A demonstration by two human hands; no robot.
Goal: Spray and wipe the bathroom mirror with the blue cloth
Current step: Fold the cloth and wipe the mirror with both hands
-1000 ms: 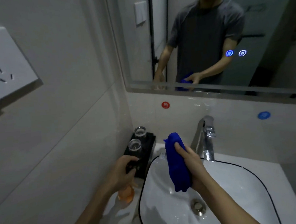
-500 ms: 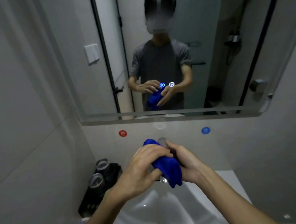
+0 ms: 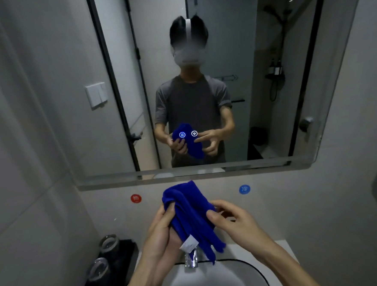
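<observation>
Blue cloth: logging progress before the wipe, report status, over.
Left hand shut on blue cloth, held over the tap. Right hand open, fingertips at the cloth's edge. Mirror not yet touched. Nothing in the way.

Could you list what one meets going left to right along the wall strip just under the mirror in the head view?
Red round sticker → top of the blue cloth, held up in the left hand → blue round sticker.

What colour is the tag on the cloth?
White, on the blue cloth, tag clearest in the head view.
</observation>
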